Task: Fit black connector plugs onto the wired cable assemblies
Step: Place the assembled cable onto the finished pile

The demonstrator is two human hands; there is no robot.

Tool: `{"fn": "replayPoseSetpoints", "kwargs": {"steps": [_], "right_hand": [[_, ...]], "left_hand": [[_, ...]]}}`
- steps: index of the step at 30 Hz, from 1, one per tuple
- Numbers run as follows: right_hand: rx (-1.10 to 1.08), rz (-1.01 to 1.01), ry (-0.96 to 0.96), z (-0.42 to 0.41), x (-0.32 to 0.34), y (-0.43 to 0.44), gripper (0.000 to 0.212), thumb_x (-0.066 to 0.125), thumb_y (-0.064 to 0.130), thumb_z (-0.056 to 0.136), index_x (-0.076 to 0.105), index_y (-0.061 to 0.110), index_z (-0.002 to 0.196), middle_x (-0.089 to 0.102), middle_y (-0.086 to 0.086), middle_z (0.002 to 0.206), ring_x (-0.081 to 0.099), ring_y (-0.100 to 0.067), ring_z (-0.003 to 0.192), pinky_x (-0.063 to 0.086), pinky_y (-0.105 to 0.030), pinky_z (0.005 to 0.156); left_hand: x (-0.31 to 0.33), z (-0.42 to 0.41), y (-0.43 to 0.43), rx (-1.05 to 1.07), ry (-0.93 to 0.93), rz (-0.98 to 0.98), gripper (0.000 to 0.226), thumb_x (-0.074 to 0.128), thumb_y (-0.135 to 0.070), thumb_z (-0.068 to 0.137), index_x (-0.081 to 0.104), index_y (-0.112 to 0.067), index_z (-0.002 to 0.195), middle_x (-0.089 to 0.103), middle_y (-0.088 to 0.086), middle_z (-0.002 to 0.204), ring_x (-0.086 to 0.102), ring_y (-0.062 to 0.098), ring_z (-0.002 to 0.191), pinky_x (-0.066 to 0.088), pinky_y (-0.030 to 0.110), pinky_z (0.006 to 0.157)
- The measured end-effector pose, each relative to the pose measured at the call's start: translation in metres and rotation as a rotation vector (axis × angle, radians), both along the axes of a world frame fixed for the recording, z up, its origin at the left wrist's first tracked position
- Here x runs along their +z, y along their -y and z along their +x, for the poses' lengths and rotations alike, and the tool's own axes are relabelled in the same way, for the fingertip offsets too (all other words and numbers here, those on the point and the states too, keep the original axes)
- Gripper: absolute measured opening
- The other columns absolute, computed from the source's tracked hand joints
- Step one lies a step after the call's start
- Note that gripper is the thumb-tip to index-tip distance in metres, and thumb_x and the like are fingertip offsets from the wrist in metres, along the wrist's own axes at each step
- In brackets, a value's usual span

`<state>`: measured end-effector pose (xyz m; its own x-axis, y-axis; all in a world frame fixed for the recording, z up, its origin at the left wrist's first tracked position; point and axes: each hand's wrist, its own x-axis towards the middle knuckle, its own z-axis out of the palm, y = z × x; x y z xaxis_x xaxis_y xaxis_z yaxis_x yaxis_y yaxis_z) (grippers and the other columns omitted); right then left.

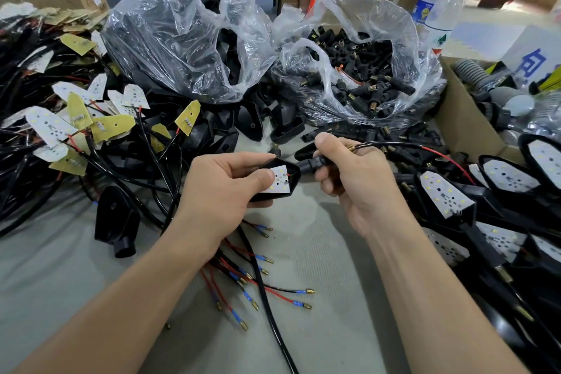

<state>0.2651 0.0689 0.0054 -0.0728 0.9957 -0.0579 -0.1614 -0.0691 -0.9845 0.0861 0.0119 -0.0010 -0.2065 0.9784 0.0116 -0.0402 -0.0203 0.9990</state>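
The left hand (pixel 218 188) grips the lamp housing (pixel 294 171), thumb on its white board (pixel 280 181); the right hand (pixel 355 182) is curled round a black plug (pixel 310 164) at the housing's neck, the cable (pixel 394 145) trailing out on the far side. To seat it well, keep plug and neck in line, push straight with a slight twist, and leave the red wire (pixel 440 157) unpinched. Spare plugs fill the bag (pixel 406 39) beyond the housing

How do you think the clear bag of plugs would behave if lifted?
The bag looks thin and crumpled, so it would probably sag. Its mouth gapes open, so plugs might spill if tipped. Packed with plugs, it is likely heavy for film that thin.
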Motion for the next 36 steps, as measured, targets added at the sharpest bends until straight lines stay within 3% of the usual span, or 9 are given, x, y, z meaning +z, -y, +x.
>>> {"fn": "replayPoseSetpoints", "kwargs": {"steps": [8, 14, 17, 22, 26, 29, 33, 36], "right_hand": [[-0.005, 0.04, 0.054, 0.001, -0.001, 0.0, 0.024, 0.076, 0.028, 0.09, 0.066, 0.016, 0.071, 0.062, -0.008, 0.058, 0.049, -0.019, 0.049, 0.035, -0.024, 0.042], [0.075, -0.074, -0.1, -0.003, 0.001, 0.003, 0.031, 0.072, 0.024, 0.093, 0.07, 0.018, 0.062, 0.063, -0.009, 0.058, 0.049, -0.012, 0.041, 0.033, -0.018, 0.036], [0.065, -0.002, -0.021, -0.004, -0.001, 0.004, 0.026, 0.072, 0.023, 0.093, 0.069, 0.013, 0.07, 0.064, -0.01, 0.058, 0.05, -0.014, 0.041, 0.035, -0.019, 0.038], [0.01, 0.079, 0.096, -0.009, -0.002, 0.007, 0.028, 0.072, 0.024, 0.093, 0.07, 0.01, 0.069, 0.063, -0.008, 0.056, 0.051, -0.016, 0.042, 0.036, -0.021, 0.04], [-0.008, 0.078, 0.096, -0.015, -0.002, 0.011, 0.029, 0.071, 0.027, 0.092, 0.07, 0.01, 0.068, 0.061, -0.009, 0.054, 0.047, -0.017, 0.04, 0.034, -0.02, 0.039], [-0.057, 0.117, 0.133, -0.023, -0.004, 0.013, 0.034, 0.072, 0.033, 0.088, 0.068, 0.013, 0.06, 0.058, -0.01, 0.05, 0.045, -0.019, 0.042, 0.035, -0.024, 0.043], [-0.106, 0.13, 0.159, -0.023, -0.004, 0.011, 0.043, 0.07, 0.041, 0.085, 0.066, 0.003, 0.065, 0.055, -0.012, 0.049, 0.045, -0.018, 0.044, 0.034, -0.027, 0.047], [-0.163, 0.125, 0.122, -0.018, -0.001, 0.008, 0.049, 0.072, 0.047, 0.08, 0.066, 0.001, 0.067, 0.057, -0.012, 0.049, 0.045, -0.018, 0.042, 0.034, -0.025, 0.045]], "left_hand": [[-0.001, 0.006, 0.004, 0.077, 0.104, 0.031, 0.023, 0.073, -0.002, 0.091, 0.083, -0.023, 0.091, 0.079, 0.008, 0.085, 0.077, 0.022, 0.078, 0.062, 0.027, 0.061], [-0.001, 0.006, 0.003, 0.138, -0.028, 0.145, 0.027, 0.073, -0.004, 0.091, 0.083, -0.029, 0.095, 0.08, -0.001, 0.088, 0.078, 0.018, 0.082, 0.063, 0.028, 0.069], [-0.005, 0.005, 0.003, 0.155, -0.064, 0.129, 0.026, 0.073, -0.006, 0.092, 0.082, -0.03, 0.098, 0.08, -0.003, 0.09, 0.077, 0.018, 0.086, 0.062, 0.031, 0.074], [-0.004, 0.012, 0.005, 0.042, 0.142, 0.028, 0.029, 0.061, -0.006, 0.1, 0.083, -0.025, 0.097, 0.078, 0.004, 0.094, 0.075, 0.017, 0.08, 0.064, 0.032, 0.068], [-0.004, 0.012, 0.005, -0.007, 0.154, 0.032, 0.031, 0.056, -0.008, 0.104, 0.081, -0.024, 0.099, 0.065, 0.022, 0.117, 0.072, 0.017, 0.086, 0.064, 0.033, 0.071], [-0.001, 0.012, 0.006, -0.017, 0.167, 0.041, 0.032, 0.053, -0.008, 0.104, 0.08, -0.024, 0.098, 0.059, 0.028, 0.121, 0.068, 0.021, 0.089, 0.064, 0.033, 0.071], [-0.002, 0.012, 0.004, -0.06, 0.163, 0.012, 0.027, 0.055, -0.011, 0.104, 0.078, -0.024, 0.107, 0.061, 0.025, 0.123, 0.073, 0.017, 0.092, 0.064, 0.033, 0.075], [-0.002, 0.008, 0.001, -0.149, 0.207, -0.074, 0.024, 0.06, -0.014, 0.101, 0.077, -0.024, 0.115, 0.07, 0.014, 0.124, 0.072, 0.02, 0.108, 0.062, 0.033, 0.077]]}}
